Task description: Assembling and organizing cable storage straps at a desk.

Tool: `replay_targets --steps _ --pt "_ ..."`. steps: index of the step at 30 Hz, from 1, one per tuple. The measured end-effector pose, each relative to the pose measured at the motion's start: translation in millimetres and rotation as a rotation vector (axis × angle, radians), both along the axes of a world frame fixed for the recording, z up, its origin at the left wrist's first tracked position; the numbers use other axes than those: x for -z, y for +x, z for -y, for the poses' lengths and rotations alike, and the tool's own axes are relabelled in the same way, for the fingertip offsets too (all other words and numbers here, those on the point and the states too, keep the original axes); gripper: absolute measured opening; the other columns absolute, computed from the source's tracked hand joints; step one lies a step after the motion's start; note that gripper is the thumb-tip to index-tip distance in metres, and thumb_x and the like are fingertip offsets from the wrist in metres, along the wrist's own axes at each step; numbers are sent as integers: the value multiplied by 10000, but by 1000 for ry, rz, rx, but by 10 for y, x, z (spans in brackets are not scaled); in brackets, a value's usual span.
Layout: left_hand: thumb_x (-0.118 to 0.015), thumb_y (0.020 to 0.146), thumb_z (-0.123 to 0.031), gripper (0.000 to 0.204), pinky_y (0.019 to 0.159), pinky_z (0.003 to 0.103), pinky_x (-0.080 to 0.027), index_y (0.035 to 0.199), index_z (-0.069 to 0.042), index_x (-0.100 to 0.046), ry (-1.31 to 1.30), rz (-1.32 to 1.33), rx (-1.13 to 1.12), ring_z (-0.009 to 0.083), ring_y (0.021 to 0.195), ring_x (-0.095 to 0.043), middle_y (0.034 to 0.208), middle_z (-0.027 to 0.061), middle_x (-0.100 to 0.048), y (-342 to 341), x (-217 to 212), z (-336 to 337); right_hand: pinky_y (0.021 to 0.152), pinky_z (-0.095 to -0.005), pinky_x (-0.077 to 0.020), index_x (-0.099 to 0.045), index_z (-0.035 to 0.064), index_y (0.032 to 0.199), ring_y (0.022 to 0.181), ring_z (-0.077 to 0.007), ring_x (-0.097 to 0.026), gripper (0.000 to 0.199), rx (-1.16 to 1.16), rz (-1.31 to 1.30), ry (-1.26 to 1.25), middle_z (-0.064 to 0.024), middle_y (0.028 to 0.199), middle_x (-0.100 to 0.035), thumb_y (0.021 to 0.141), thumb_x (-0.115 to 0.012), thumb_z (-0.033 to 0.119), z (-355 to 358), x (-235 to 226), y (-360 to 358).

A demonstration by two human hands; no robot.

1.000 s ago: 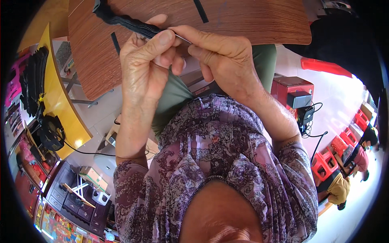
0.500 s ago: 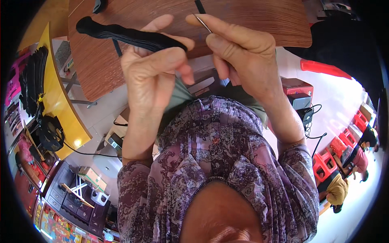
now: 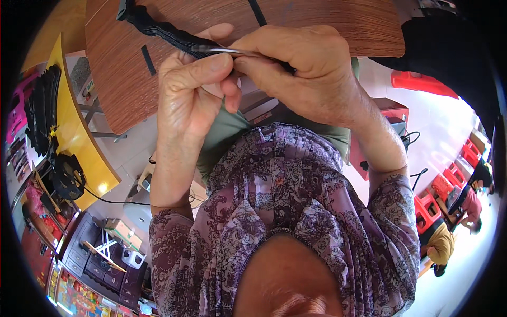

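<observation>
“Your left hand (image 3: 187, 84) pinches a black layered strip (image 3: 163, 33) near its right-hand end, thumb towards you.”

“Where does the strip lie?”

“Above the brown tabletop (image 3: 116, 95), stretching away to the upper left.”

“And the other side?”

“Your right hand (image 3: 311, 74) grips a slim, shiny metal tool (image 3: 227, 50), blurred at its tip.”

“What has just changed?”

“Half a second ago your hands were apart. Now they meet, the tool over the strip's pinched end; touching or not, I cannot tell. Work now seems centred there.”
</observation>
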State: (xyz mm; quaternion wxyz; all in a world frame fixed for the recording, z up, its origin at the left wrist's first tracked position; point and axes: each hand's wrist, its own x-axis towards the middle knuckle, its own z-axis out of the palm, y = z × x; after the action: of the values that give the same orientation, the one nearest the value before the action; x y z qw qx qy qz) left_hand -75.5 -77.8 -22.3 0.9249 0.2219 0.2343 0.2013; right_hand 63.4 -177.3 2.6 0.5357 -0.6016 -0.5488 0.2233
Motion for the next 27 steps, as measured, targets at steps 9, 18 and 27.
replay_targets --steps 9,18,27 --pt "-635 685 118 435 349 324 -457 1094 133 -490 111 -114 85 215 482 -600 727 166 -626 -14 -31 19 452 -257 -421 -600 50 777 493 -191 -577 76 -37 326 63 -70 567 -533 718 -620 6 0 81 8" --pt "-619 683 88 390 319 295 -417 1058 131 -520 53 -94 189 147 409 -491 702 128 -586 -54 25 15 505 -300 -466 -576 16 677 536 -249 -604 68 82 -63 -128 -136 615 -581 672 -633 54 54 135 -77" --pt "-596 681 78 443 316 278 -414 1089 193 -465 -66 56 266 128 409 -487 708 185 -596 -132 57 -35 499 -246 -427 -602 -10 718 556 -62 -526 71 -1 -406 -214 -58 575 -559 684 -623 48 59 176 -134"
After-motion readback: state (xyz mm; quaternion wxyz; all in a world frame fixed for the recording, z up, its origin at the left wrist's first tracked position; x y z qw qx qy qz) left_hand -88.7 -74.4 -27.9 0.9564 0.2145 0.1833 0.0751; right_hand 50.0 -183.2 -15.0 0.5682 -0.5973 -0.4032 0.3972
